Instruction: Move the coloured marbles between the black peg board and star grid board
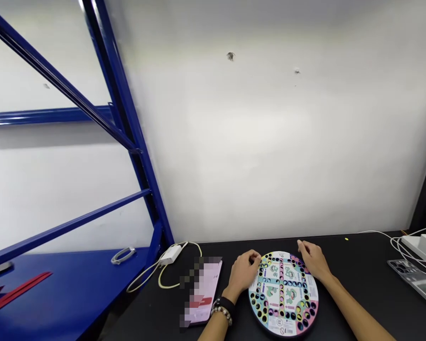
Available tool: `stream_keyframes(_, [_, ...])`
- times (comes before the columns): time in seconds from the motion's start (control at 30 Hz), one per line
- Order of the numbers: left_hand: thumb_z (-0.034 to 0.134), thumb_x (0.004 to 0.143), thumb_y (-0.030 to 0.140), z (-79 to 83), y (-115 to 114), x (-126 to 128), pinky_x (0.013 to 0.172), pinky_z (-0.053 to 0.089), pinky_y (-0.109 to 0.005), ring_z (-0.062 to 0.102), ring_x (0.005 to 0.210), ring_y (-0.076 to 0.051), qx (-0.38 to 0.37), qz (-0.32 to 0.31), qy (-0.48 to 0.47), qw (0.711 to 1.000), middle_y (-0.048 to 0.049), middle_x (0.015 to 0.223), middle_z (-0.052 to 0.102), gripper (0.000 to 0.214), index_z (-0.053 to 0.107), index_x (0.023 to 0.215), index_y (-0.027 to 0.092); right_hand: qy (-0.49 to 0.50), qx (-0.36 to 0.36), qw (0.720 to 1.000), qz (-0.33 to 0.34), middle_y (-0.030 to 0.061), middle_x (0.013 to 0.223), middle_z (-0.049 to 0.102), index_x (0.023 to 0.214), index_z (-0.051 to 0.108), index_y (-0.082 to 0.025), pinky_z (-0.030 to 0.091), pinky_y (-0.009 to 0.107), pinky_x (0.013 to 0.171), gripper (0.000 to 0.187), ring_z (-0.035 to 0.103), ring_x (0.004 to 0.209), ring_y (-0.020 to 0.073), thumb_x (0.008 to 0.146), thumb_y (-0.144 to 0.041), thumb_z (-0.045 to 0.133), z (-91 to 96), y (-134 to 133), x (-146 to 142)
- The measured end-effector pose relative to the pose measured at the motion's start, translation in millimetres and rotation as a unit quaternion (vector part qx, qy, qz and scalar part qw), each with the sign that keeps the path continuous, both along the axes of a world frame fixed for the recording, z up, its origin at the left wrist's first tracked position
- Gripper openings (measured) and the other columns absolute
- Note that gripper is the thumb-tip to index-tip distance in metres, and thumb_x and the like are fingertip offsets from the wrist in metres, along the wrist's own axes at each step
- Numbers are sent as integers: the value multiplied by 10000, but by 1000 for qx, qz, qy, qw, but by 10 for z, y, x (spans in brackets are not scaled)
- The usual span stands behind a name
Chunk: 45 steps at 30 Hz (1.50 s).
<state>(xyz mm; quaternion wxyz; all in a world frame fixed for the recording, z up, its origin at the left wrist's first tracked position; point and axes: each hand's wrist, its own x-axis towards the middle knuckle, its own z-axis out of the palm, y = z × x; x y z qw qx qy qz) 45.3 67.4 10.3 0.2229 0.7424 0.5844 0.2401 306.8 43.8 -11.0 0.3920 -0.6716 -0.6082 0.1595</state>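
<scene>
A round, colourful game board with rings of small holes lies on the black table. My left hand rests at the board's left rim, fingers curled against its edge. My right hand lies at the board's upper right rim, fingers loosely bent and touching the edge. A dark band and a bead bracelet sit on my left wrist.
A phone lies left of the board, beside a white charger with cable. A power strip with cables and a clear case are at the right. Blue metal shelving stands at the left, before a white wall.
</scene>
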Motion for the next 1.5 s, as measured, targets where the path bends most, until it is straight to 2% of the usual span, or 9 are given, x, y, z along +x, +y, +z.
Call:
stream_keyframes(0.13, [498,909,343,-6,10,6,647,364,-233,648,806,-171,-6,0,2,1000,4,869,729,224,704,894,255,-37,-17,999,7,-2,612,601,633,527,-217,330,255,577,524,525,584,150,948,-553,278,43,-47,-56])
stream_keyframes(0.5, [463,934,368,-1,16,0,652,370,-245,639,805,-185,-2,-4,5,1000,-11,873,724,269,699,902,244,-43,-28,999,13,-3,586,595,627,516,-219,325,259,578,551,542,576,158,958,-569,249,53,-66,-56])
stream_keyframes(0.77, [390,966,439,9,17,-19,597,308,-256,597,703,-186,-1,2,25,1000,-19,716,659,413,637,722,216,-15,-32,999,19,23,627,658,591,561,-223,377,285,667,644,616,660,190,975,-561,171,42,-58,-35])
stream_keyframes(0.9, [417,951,435,3,31,-29,584,298,-252,584,672,-175,-6,1,22,1000,-7,689,644,388,632,712,218,-12,-40,999,20,23,623,662,599,581,-221,370,277,637,635,618,653,191,968,-573,201,63,-63,-46])
stream_keyframes(1.07, [509,895,400,15,44,-38,603,338,-237,613,711,-166,-18,-9,-6,1000,11,738,680,274,671,761,225,-15,-56,998,32,11,586,634,628,586,-224,352,269,586,608,593,590,179,965,-565,213,88,-75,-63])
stream_keyframes(1.27, [599,823,388,-15,67,-49,616,371,-244,619,714,-174,-19,-12,-50,999,8,723,679,204,698,804,211,-41,-65,996,41,30,735,668,700,611,-228,376,269,645,568,611,742,198,964,-556,231,74,-86,-75])
stream_keyframes(1.37, [617,793,406,-65,112,-67,599,377,-244,607,682,-173,-17,-22,-83,996,4,695,666,232,703,802,191,-41,-67,996,45,29,736,654,696,598,-225,376,273,649,564,597,732,192,966,-554,228,50,-81,-77])
stream_keyframes(1.5, [559,813,513,-96,183,-83,613,413,-258,598,685,-183,-14,-54,-147,988,-31,725,678,388,704,794,154,-36,-52,997,50,19,731,620,654,554,-220,373,277,645,534,566,701,174,950,-563,272,12,-32,-53])
